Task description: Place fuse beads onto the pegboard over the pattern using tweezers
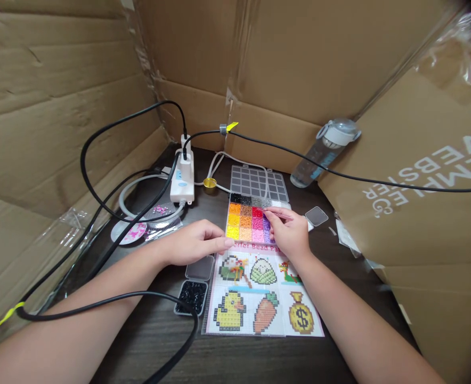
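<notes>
My right hand [291, 233] pinches thin pinkish tweezers [280, 213], their tips over the red beads [257, 212] in the bead box [238, 243]. The sorted box holds beads in black, orange, yellow, pink, purple and other colours; my right hand covers part of its right side. My left hand [197, 242] rests by the box's lower left corner, thumb stretched out and fingers loosely bent, with nothing visible in it. Below the box lies a perler bead pattern sheet [248, 298] under a clear pegboard, showing a duck, a carrot and a money bag. Some beads sit over its upper left picture.
A small open case of black beads [191, 296] lies left of the sheet. Farther back are a white power strip [182, 184], a gold dish [210, 183] and a leaning water bottle [324, 152]. A black cable [139, 294] crosses over my left forearm. Cardboard walls [283, 64] surround the table.
</notes>
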`<act>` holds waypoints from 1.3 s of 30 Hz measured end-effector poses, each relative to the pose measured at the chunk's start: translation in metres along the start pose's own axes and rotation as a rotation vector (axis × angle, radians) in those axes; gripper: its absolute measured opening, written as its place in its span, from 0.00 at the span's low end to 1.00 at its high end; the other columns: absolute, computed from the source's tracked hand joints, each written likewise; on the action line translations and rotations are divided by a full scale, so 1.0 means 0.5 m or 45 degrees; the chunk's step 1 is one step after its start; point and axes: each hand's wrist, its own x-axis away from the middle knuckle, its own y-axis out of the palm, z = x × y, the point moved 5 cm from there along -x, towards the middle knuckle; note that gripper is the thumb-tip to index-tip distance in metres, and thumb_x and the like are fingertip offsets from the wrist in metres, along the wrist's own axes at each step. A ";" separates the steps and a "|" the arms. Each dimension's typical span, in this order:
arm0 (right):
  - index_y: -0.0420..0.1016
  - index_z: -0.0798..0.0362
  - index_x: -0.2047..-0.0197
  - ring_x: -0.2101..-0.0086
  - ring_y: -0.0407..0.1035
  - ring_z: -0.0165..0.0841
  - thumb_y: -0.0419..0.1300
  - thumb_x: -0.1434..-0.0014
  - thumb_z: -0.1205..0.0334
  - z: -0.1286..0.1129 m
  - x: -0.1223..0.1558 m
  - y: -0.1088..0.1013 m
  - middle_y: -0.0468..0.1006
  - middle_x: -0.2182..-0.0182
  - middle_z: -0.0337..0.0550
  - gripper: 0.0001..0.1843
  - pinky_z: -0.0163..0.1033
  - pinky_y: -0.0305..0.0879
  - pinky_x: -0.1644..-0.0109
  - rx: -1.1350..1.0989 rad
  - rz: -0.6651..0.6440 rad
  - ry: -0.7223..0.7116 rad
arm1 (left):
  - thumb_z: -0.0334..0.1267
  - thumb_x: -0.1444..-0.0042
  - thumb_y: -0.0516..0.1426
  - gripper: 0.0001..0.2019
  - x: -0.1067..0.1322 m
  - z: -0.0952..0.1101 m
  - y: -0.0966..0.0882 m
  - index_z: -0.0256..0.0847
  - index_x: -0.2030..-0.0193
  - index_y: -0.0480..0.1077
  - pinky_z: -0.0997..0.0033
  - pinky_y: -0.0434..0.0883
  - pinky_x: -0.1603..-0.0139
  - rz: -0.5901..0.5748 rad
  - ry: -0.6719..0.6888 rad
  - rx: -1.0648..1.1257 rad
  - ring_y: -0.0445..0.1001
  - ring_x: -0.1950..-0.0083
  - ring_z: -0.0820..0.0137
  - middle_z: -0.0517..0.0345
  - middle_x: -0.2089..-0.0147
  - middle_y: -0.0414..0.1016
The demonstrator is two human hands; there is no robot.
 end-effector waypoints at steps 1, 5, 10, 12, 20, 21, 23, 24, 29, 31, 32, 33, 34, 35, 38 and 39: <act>0.83 0.56 0.64 0.86 0.63 0.26 0.66 0.48 0.53 0.000 0.000 0.000 0.76 0.81 0.40 0.15 0.34 0.62 0.83 -0.010 0.003 0.010 | 0.56 0.40 0.52 0.24 0.000 0.001 0.000 0.38 0.76 0.65 0.74 0.50 0.77 -0.003 0.001 0.001 0.52 0.76 0.77 0.65 0.78 0.53; 0.82 0.57 0.64 0.87 0.61 0.24 0.66 0.48 0.54 0.000 0.000 0.001 0.76 0.81 0.40 0.14 0.33 0.61 0.84 -0.049 -0.003 0.049 | 0.56 0.40 0.53 0.23 0.000 0.004 0.000 0.38 0.77 0.62 0.74 0.49 0.77 -0.010 0.002 0.006 0.51 0.76 0.77 0.65 0.78 0.51; 0.82 0.57 0.64 0.88 0.60 0.24 0.66 0.48 0.54 0.001 -0.001 0.001 0.76 0.81 0.40 0.14 0.33 0.60 0.85 -0.056 -0.003 0.057 | 0.55 0.40 0.53 0.23 0.000 0.004 0.000 0.38 0.77 0.63 0.74 0.49 0.77 -0.002 0.010 -0.005 0.51 0.76 0.77 0.65 0.78 0.52; 0.82 0.57 0.64 0.88 0.60 0.24 0.66 0.48 0.55 0.001 -0.001 0.001 0.75 0.81 0.39 0.14 0.33 0.60 0.85 -0.060 -0.002 0.051 | 0.55 0.40 0.52 0.23 0.000 0.004 0.000 0.38 0.77 0.64 0.74 0.49 0.77 0.000 0.014 -0.009 0.51 0.76 0.77 0.65 0.78 0.52; 0.82 0.58 0.64 0.87 0.62 0.25 0.67 0.48 0.56 -0.016 0.005 -0.016 0.72 0.84 0.37 0.13 0.33 0.61 0.84 -0.144 0.051 -0.012 | 0.57 0.40 0.51 0.25 0.000 0.008 0.000 0.37 0.77 0.65 0.74 0.51 0.76 -0.001 0.027 -0.040 0.52 0.76 0.77 0.65 0.78 0.52; 0.82 0.57 0.64 0.86 0.62 0.25 0.67 0.47 0.57 -0.023 0.010 -0.023 0.74 0.83 0.38 0.12 0.33 0.61 0.84 -0.169 0.055 -0.024 | 0.57 0.40 0.51 0.25 0.000 0.008 0.000 0.37 0.76 0.65 0.75 0.51 0.76 0.001 0.030 -0.039 0.52 0.76 0.77 0.65 0.78 0.52; 0.82 0.55 0.64 0.85 0.63 0.24 0.68 0.47 0.57 -0.042 0.022 -0.039 0.78 0.78 0.42 0.11 0.33 0.61 0.84 -0.235 0.056 -0.059 | 0.57 0.40 0.52 0.24 0.000 0.008 0.000 0.37 0.76 0.67 0.74 0.51 0.76 0.007 0.033 -0.040 0.53 0.76 0.77 0.65 0.78 0.53; 0.82 0.55 0.64 0.85 0.63 0.24 0.68 0.47 0.57 -0.053 0.031 -0.049 0.79 0.77 0.42 0.10 0.33 0.62 0.83 -0.272 0.055 -0.079 | 0.57 0.41 0.52 0.24 0.000 0.007 0.000 0.37 0.75 0.68 0.74 0.51 0.76 0.010 0.034 -0.044 0.53 0.76 0.77 0.65 0.78 0.54; 0.82 0.54 0.65 0.88 0.60 0.25 0.68 0.47 0.57 -0.087 0.094 -0.067 0.70 0.87 0.35 0.10 0.32 0.60 0.87 -0.233 -0.197 0.015 | 0.58 0.41 0.52 0.25 0.000 0.002 0.002 0.36 0.75 0.69 0.74 0.51 0.76 0.023 0.038 -0.054 0.54 0.75 0.77 0.64 0.78 0.55; 0.82 0.56 0.66 0.88 0.61 0.25 0.68 0.48 0.57 -0.075 0.122 -0.060 0.70 0.88 0.35 0.10 0.31 0.60 0.87 -0.167 -0.309 0.147 | 0.58 0.41 0.53 0.25 0.000 0.003 0.003 0.37 0.75 0.68 0.74 0.51 0.76 0.021 0.038 -0.054 0.54 0.75 0.77 0.64 0.77 0.55; 0.82 0.56 0.66 0.88 0.61 0.25 0.69 0.48 0.57 -0.067 0.135 -0.054 0.70 0.88 0.36 0.11 0.31 0.60 0.87 -0.143 -0.353 0.192 | 0.58 0.42 0.53 0.25 0.000 0.004 0.003 0.37 0.75 0.68 0.75 0.51 0.76 0.017 0.036 -0.053 0.54 0.75 0.77 0.64 0.77 0.55; 0.82 0.57 0.66 0.88 0.62 0.25 0.69 0.49 0.58 -0.057 0.145 -0.047 0.70 0.88 0.36 0.11 0.31 0.61 0.87 -0.128 -0.385 0.222 | 0.58 0.42 0.53 0.25 0.000 0.004 0.004 0.37 0.75 0.69 0.75 0.52 0.76 0.009 0.027 -0.049 0.54 0.75 0.77 0.64 0.77 0.55; 0.82 0.57 0.66 0.88 0.61 0.24 0.69 0.49 0.58 -0.048 0.154 -0.041 0.70 0.88 0.36 0.11 0.30 0.61 0.86 -0.130 -0.400 0.236 | 0.59 0.42 0.53 0.25 0.000 0.004 0.005 0.37 0.75 0.69 0.75 0.52 0.76 0.000 0.013 -0.042 0.54 0.75 0.77 0.64 0.77 0.56; 0.82 0.57 0.67 0.88 0.61 0.24 0.68 0.49 0.58 -0.040 0.160 -0.034 0.70 0.87 0.35 0.11 0.30 0.61 0.86 -0.138 -0.408 0.242 | 0.59 0.43 0.53 0.25 0.000 0.004 0.005 0.37 0.74 0.69 0.75 0.51 0.76 -0.010 -0.004 -0.034 0.54 0.75 0.77 0.64 0.78 0.56; 0.83 0.56 0.67 0.88 0.61 0.23 0.68 0.50 0.58 -0.022 0.169 -0.017 0.71 0.86 0.35 0.10 0.29 0.61 0.86 -0.155 -0.431 0.232 | 0.58 0.43 0.55 0.24 -0.002 0.003 0.007 0.37 0.74 0.70 0.75 0.51 0.77 -0.027 -0.038 -0.009 0.53 0.75 0.77 0.65 0.78 0.56; 0.83 0.56 0.67 0.87 0.61 0.23 0.68 0.50 0.58 -0.020 0.170 -0.013 0.71 0.86 0.36 0.10 0.29 0.62 0.85 -0.155 -0.441 0.228 | 0.58 0.44 0.55 0.24 -0.002 0.003 0.007 0.37 0.74 0.70 0.75 0.51 0.77 -0.030 -0.039 -0.001 0.53 0.75 0.77 0.65 0.78 0.56</act>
